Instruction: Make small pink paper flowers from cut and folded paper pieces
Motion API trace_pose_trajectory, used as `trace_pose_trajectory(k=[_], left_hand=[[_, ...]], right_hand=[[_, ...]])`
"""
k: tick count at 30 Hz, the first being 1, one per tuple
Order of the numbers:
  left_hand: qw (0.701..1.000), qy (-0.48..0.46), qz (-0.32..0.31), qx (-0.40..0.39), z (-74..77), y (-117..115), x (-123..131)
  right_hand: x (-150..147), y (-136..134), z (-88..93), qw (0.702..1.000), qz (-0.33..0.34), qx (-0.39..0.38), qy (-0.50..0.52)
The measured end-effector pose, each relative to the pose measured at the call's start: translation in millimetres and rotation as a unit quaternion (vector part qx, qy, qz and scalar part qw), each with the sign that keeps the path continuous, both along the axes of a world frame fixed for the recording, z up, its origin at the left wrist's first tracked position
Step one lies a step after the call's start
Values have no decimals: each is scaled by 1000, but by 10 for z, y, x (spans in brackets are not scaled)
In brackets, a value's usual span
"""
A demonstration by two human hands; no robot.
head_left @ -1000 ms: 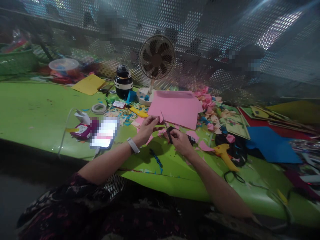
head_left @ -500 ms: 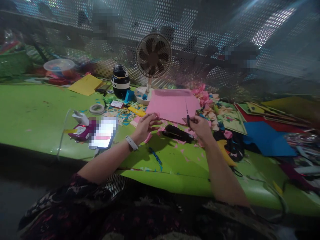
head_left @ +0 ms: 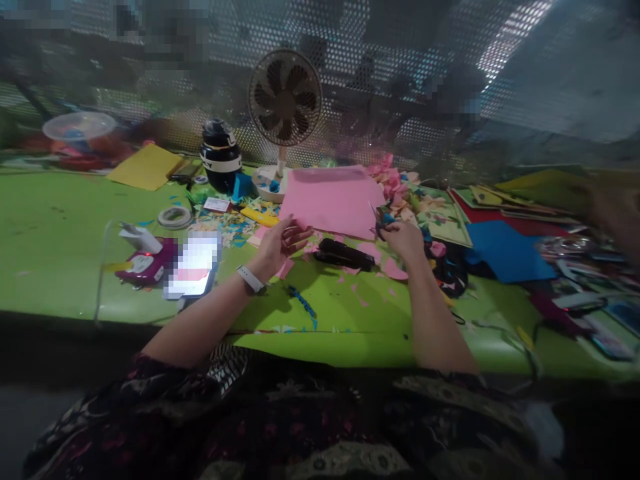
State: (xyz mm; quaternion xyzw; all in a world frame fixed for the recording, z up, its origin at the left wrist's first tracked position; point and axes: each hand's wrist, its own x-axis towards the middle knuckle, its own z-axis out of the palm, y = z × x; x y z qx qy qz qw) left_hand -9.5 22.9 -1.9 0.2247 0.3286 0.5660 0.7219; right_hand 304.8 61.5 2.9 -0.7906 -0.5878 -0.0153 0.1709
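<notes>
My left hand hovers over the green table by the near left corner of a big pink paper sheet; its fingers are curled and pinched on a small pink paper piece. My right hand is closed round small blue-handled scissors, blades up, at the sheet's right edge beside folded paper flowers. A black stapler-like tool lies between my hands among pink scraps.
A small fan, a black-and-white jar, a tape roll, a phone and a yellow sheet lie left and behind. Blue paper, coloured sheets and tools crowd the right. A perforated screen stands behind.
My right hand moved right with the scissors, from next to the left hand to the pink sheet's right edge, uncovering the black tool. The view shifted right. My left hand stayed put.
</notes>
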Motion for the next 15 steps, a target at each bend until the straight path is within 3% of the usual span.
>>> trace_pose_trajectory(k=[4, 9, 15], left_hand=[[1000, 22, -12, 15, -38, 5, 5], [999, 37, -20, 13, -9, 2, 10], [996, 57, -14, 72, -48, 4, -7]], right_hand=[[25, 5, -52, 999, -23, -41, 1], [52, -17, -23, 997, 6, -59, 45], [283, -209, 232, 973, 145, -165, 76]])
